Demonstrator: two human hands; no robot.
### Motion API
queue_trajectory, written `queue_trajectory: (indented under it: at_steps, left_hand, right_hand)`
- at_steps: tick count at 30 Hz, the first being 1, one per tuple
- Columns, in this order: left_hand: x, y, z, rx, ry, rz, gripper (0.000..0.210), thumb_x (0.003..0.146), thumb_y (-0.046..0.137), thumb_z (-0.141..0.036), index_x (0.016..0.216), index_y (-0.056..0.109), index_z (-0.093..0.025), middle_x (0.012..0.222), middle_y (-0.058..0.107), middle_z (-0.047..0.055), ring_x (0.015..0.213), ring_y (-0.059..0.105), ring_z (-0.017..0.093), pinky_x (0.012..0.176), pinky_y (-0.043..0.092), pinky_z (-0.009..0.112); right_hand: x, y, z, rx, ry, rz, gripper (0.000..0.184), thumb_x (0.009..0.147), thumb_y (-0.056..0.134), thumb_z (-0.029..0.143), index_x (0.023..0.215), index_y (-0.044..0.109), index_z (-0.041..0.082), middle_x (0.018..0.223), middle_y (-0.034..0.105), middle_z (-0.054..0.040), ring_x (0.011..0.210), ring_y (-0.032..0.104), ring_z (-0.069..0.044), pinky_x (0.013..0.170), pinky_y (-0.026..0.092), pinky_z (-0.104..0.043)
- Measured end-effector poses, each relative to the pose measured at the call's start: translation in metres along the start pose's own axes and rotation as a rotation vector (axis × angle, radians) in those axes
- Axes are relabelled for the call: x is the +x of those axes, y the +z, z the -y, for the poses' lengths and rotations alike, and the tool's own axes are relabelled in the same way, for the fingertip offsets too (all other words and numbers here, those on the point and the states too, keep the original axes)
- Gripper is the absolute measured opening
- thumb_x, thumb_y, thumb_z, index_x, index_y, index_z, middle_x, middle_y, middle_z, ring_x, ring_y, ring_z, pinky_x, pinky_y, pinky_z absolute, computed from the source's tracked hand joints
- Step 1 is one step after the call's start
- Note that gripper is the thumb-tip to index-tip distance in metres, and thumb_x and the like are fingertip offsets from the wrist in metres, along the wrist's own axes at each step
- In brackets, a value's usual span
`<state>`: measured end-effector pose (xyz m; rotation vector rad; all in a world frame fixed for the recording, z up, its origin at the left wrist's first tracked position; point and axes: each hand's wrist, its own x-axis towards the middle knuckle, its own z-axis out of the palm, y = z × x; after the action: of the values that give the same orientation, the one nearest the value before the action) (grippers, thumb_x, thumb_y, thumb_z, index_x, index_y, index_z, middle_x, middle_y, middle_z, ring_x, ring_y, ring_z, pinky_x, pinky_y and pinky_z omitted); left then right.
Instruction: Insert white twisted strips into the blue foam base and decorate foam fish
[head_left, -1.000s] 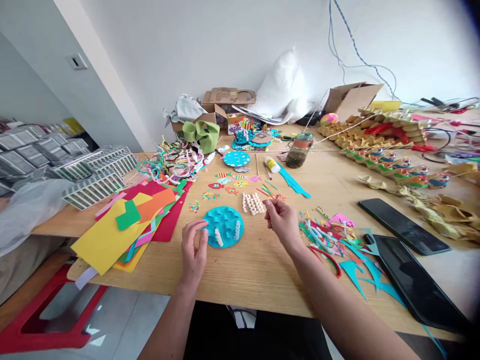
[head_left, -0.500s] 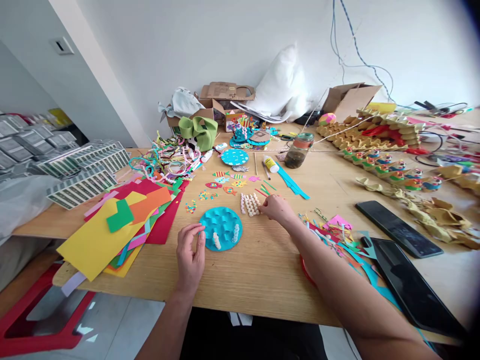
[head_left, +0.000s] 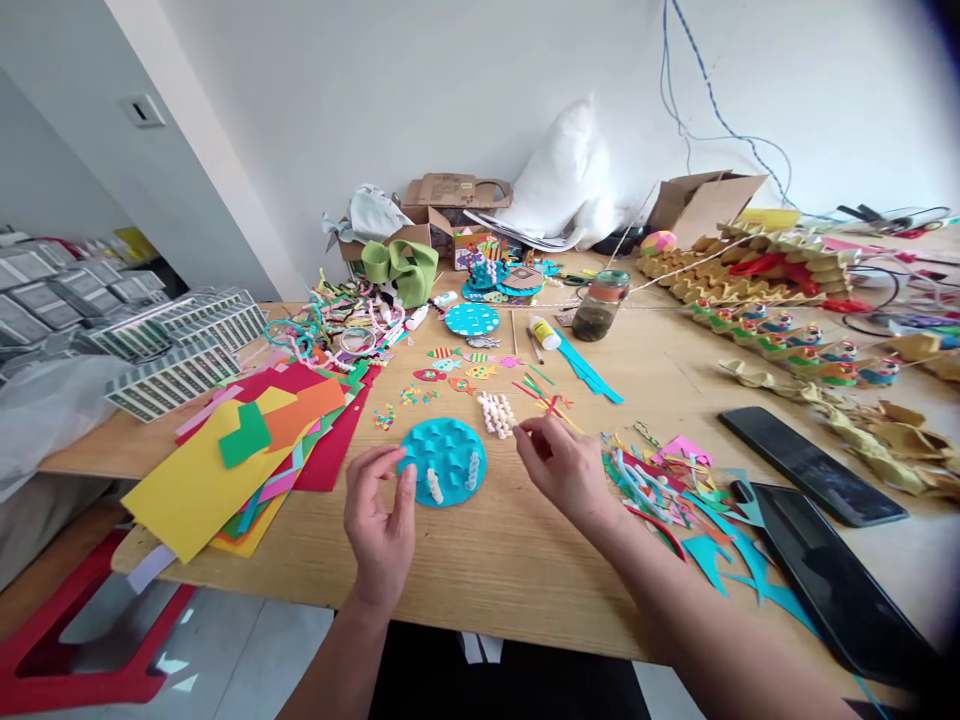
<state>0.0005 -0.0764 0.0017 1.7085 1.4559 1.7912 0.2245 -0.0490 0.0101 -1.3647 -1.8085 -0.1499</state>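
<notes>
A round blue disc [head_left: 454, 465] with raised wavy bumps lies on the table, and two white twisted strips [head_left: 435, 486] stand on its near half. My left hand [head_left: 379, 510] is at the disc's left edge, thumb and fingers curved and apart with nothing between them; contact with the rim is unclear. Just right of the disc, my right hand [head_left: 562, 465] has its fingers pinched together, and whatever lies between the fingertips is hidden or too small to name. Beyond those fingertips lies a group of white twisted pieces [head_left: 495, 414].
Paper fish [head_left: 480, 372] and small colored dots [head_left: 385, 416] lie beyond the disc. Colored paper sheets [head_left: 195, 480] cover the left side. Paper scraps [head_left: 701, 500] and two phones [head_left: 810, 465] lie right. A glue bottle [head_left: 545, 332] and glass jar [head_left: 598, 310] are farther back.
My right hand has drawn back from the white twisted pieces toward me, fingers still pinched. My left hand stays by the disc. The view has shifted slightly.
</notes>
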Motion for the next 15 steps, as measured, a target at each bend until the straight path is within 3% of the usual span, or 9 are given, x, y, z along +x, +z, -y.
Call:
queue_trajectory:
  at_steps: [6,12,15]
  left_hand:
    - [0.012,0.014,-0.028,-0.126,-0.053,0.205,0.012,0.078,0.066,-0.027,0.089,0.068,-0.022,0.103,0.058,0.006,0.097,0.056,0.019,0.075,0.048,0.029]
    - [0.017,0.019,-0.03,-0.184,-0.104,0.219,0.009,0.077,0.068,-0.028,0.082,0.069,-0.021,0.103,0.057,0.006,0.103,0.055,0.02,0.076,0.048,0.029]
    - [0.018,0.019,-0.03,-0.216,-0.153,0.22,0.016,0.074,0.07,-0.029,0.088,0.068,-0.02,0.106,0.057,0.007,0.098,0.057,0.019,0.073,0.048,0.028]
  right_hand:
    - [-0.021,-0.003,0.022,-0.046,-0.286,-0.102,0.004,0.082,0.06,0.016,0.086,0.058,0.015,0.059,0.055,0.0033,0.048,0.047,-0.006,0.048,0.031,-0.021]
    - [-0.026,0.0,0.023,-0.092,-0.432,-0.111,0.008,0.082,0.061,0.013,0.088,0.057,0.015,0.059,0.056,0.0027,0.051,0.048,-0.007,0.05,0.032,-0.022]
    - [-0.029,-0.001,0.022,-0.089,-0.444,-0.124,0.01,0.082,0.06,0.013,0.091,0.057,0.016,0.06,0.057,0.0022,0.051,0.049,-0.008,0.05,0.033,-0.023]
